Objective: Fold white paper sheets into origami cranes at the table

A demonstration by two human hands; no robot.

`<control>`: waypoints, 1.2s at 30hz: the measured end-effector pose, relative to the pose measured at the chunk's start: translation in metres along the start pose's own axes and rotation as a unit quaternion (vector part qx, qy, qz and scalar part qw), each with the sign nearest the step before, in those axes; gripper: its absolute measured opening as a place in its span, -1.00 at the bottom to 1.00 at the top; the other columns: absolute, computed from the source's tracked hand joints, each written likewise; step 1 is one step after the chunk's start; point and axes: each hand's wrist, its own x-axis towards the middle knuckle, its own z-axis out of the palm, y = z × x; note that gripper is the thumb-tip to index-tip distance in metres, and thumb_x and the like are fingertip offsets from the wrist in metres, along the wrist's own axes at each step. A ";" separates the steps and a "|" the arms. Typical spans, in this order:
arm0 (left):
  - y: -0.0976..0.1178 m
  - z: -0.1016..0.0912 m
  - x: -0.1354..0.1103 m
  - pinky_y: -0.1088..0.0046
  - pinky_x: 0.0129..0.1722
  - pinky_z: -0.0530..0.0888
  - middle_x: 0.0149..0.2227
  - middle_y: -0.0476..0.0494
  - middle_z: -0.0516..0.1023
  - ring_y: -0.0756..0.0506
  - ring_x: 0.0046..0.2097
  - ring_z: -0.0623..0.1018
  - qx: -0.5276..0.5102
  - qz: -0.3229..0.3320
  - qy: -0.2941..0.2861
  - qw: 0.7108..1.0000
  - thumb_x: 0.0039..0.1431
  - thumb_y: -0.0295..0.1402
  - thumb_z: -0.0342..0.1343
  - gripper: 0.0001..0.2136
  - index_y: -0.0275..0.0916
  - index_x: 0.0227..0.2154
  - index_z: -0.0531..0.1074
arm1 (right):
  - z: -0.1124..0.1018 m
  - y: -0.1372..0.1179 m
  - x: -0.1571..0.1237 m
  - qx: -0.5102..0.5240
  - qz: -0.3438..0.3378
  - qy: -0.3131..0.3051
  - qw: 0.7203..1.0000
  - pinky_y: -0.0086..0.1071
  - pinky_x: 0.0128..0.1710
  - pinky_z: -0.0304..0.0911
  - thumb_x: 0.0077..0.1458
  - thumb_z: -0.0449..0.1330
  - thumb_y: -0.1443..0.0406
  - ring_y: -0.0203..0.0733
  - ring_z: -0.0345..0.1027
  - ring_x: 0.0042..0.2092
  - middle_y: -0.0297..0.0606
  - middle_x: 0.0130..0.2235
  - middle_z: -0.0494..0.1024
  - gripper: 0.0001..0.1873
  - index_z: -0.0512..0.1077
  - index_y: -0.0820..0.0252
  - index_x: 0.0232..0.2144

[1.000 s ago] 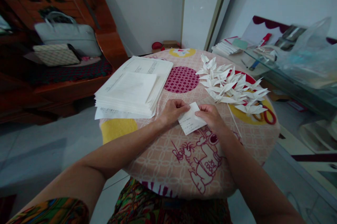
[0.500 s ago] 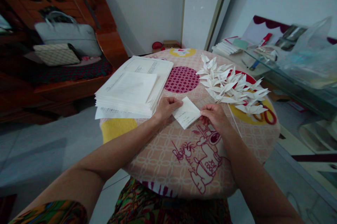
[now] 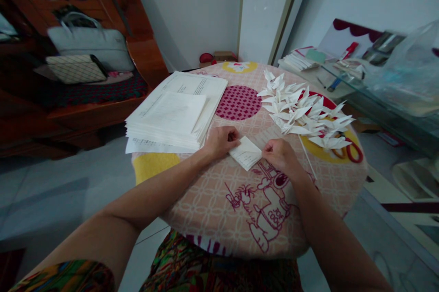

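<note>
A small folded square of paper (image 3: 245,153) with printed text lies between my hands, low over the patterned tablecloth (image 3: 206,200). My left hand (image 3: 222,141) pinches its left corner, fingers curled. At the right corner, my right hand (image 3: 279,152) grips the paper between thumb and forefinger. To the left of my hands rises a thick stack of printed sheets (image 3: 171,122), topped by a smaller white sheet (image 3: 181,111). Many folded white paper cranes (image 3: 298,104) are heaped on the right, beside red-handled scissors (image 3: 354,151) partly covered by them.
A thin white strip (image 3: 307,157) lies right of my right hand. Beyond the round table, a glass shelf (image 3: 363,86) carries a plastic bag (image 3: 408,67) and papers. On the left, a wooden bench (image 3: 103,109) holds a grey handbag (image 3: 92,47) and a checked purse (image 3: 76,68).
The folded paper has turned slightly and shifted a little right and down. My left fingers have curled in more at its corner; my right hand still holds the other side.
</note>
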 end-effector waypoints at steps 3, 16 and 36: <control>0.000 0.001 -0.004 0.45 -0.25 0.37 -0.28 -0.10 0.54 -0.05 -0.28 0.47 0.043 0.090 0.003 0.995 -0.05 -0.52 0.21 -0.79 -0.27 -0.29 0.53 | -0.001 -0.004 -0.004 -0.060 -0.061 0.012 0.996 -0.37 -0.44 0.06 -0.06 0.18 0.42 -0.20 0.31 -0.44 -0.23 -0.49 0.52 -0.90 0.49 0.19 -0.50; 0.004 -0.015 -0.033 0.30 0.01 0.43 -0.10 -0.24 0.59 -0.16 -0.03 0.55 0.034 0.191 -0.161 0.968 0.16 -0.35 0.19 -0.79 -0.26 -0.16 0.54 | 0.008 -0.001 -0.006 0.035 -0.356 -0.105 0.928 -0.17 -0.01 0.31 -0.06 0.25 0.51 -0.02 0.41 -0.04 -0.09 -0.09 0.55 -0.63 0.53 0.21 -0.15; 0.013 -0.001 -0.050 0.35 -0.13 0.43 -0.25 -0.23 0.60 -0.14 -0.15 0.55 0.102 0.176 -0.095 0.975 0.28 -0.31 0.07 -0.81 -0.27 -0.25 0.56 | 0.011 0.001 0.000 0.094 -0.350 -0.091 0.928 -0.27 -0.14 0.30 0.14 0.24 0.38 -0.15 0.44 -0.20 -0.19 -0.26 0.60 -0.86 0.62 0.16 -0.37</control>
